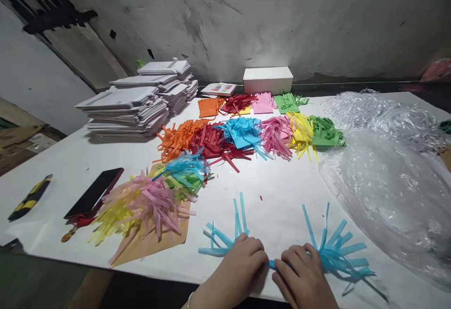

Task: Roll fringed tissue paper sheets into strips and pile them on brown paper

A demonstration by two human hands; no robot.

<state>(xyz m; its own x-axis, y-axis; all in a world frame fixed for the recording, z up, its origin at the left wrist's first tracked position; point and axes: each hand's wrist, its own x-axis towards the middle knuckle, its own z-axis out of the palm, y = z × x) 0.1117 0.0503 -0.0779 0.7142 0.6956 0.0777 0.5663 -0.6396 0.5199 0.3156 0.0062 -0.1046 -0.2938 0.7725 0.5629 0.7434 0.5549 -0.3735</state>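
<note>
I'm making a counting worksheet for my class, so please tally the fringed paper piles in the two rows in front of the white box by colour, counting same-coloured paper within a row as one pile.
Orange piles: 2
Red piles: 2
Pink piles: 2
Yellow piles: 2 (one mostly covered)
Green piles: 2
Blue pile: 1
Total: 11

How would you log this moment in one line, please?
left hand: holds blue fringe | right hand: holds same fringe | phone: at left
</note>
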